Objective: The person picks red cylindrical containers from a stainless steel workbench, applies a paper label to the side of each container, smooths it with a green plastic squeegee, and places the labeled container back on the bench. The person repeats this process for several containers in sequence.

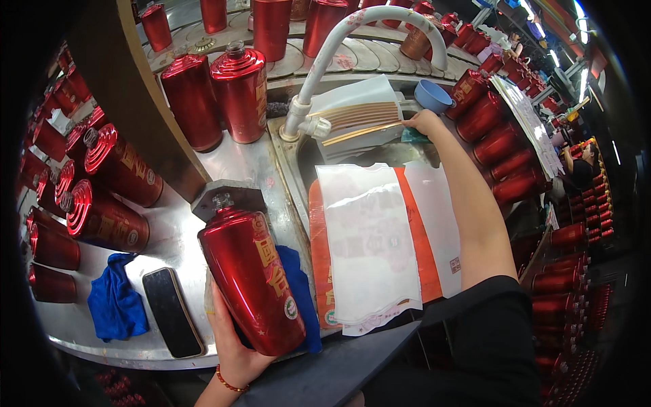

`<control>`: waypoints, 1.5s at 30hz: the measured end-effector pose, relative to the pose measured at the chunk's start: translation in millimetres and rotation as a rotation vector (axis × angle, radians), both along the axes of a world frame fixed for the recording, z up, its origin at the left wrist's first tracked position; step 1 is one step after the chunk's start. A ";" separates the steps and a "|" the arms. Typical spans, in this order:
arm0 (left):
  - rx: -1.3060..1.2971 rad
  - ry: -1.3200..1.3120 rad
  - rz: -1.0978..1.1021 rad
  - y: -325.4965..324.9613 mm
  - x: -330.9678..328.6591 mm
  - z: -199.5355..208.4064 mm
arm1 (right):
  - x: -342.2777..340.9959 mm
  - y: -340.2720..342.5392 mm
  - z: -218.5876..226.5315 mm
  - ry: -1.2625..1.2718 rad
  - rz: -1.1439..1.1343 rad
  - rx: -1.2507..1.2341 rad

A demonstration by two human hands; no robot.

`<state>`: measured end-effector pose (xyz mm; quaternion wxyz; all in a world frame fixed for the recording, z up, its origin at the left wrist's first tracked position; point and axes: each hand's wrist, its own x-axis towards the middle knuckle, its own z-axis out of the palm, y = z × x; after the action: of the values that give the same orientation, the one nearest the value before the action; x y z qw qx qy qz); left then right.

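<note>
Bottle in your left hand: One shiny red bottle point(237, 271) with gold marks leans in your left hand point(239, 356), low over the metal surface point(178, 237). Your palm is under its lower side and your fingers curl behind it, partly hidden. I cannot tell what is inside.
Right hand: Your right hand point(426, 123) reaches across the sink point(287, 166). The fingertips are bunched at the end of a thin yellow strip point(363, 133). I cannot tell if they pinch it.
Sink: One metal sink, with one curved white tap point(322, 61) over it. At its far end is one pale sheet point(359, 91) with brown stripes, and the yellow strip lies along its near side.
Bowl: One blue bowl point(434, 103) sits by the far right corner, near your right hand. I cannot tell what it holds.
Papers: Two white paper pieces point(369, 237) show, side by side on one orange-red board point(417, 230). There may be more sheets under them.
Cloths: Two blue cloths point(115, 302), one left of the phone and one partly behind your bottle.
Phone: One dark phone point(173, 312), lying flat left of your left hand.
Block: One dark block point(245, 197), just behind your bottle's neck.
Other bottles: Two red bottles point(239, 95) stand left of the tap. Many more crowd both sides and the curved track point(293, 57), too many to count.
</note>
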<state>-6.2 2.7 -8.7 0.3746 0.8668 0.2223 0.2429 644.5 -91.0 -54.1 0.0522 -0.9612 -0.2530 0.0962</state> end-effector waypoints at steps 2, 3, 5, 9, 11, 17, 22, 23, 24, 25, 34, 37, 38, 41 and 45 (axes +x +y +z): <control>-0.034 -0.015 0.013 -2.3 -2.2 -1.7 | -6.7 4.3 -3.6 0.050 -0.040 0.094; -0.026 -0.009 0.021 -2.7 -3.2 -2.0 | -7.5 3.7 -8.7 0.148 -0.050 0.231; -0.014 -0.001 0.020 -2.0 -3.1 -3.4 | -3.6 -2.2 -19.0 0.286 -0.102 0.433; -0.001 0.010 0.022 -2.0 -4.1 -5.4 | 5.3 -5.4 -32.1 0.254 -0.078 0.494; 0.019 0.020 0.030 -2.1 -4.5 -3.2 | 0.5 -1.7 -33.3 0.217 -0.080 0.471; 0.022 0.008 0.027 -1.8 -2.8 -4.2 | -6.8 -8.5 -26.8 0.114 -0.041 0.425; 0.007 0.014 0.041 -2.7 -3.1 -3.5 | -60.6 7.9 9.2 -0.251 -0.058 0.189; -0.006 0.022 0.043 -2.7 -3.5 -3.1 | -71.0 8.9 18.9 -0.322 -0.076 0.158; -0.033 0.022 0.024 -2.5 -3.8 -0.9 | -73.7 8.0 25.3 -0.386 -0.049 0.120; -0.060 0.023 0.008 -2.5 -4.4 2.2 | -79.0 8.0 33.1 -0.449 -0.020 0.083; 0.099 -0.073 0.054 -7.1 -22.5 22.3 | -196.4 1.9 135.2 -0.355 0.515 0.291; 0.203 -0.161 -0.061 -3.9 -18.4 53.0 | -287.2 -6.0 183.3 0.004 0.753 0.399; 0.248 -0.175 -0.151 -0.4 -7.9 69.1 | -314.5 -10.5 194.0 0.127 0.842 0.422; -0.001 -0.334 -0.298 -7.6 28.8 107.4 | -392.3 -22.6 220.2 0.378 1.098 0.494; -0.494 -0.301 -0.562 -20.0 30.5 109.4 | -433.5 -47.0 247.8 0.591 1.095 0.544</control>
<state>24.3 -17.3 100.7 0.6519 0.7323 -0.0292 0.1944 211.0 -138.1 193.7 0.3027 -0.5805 -0.6937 0.3003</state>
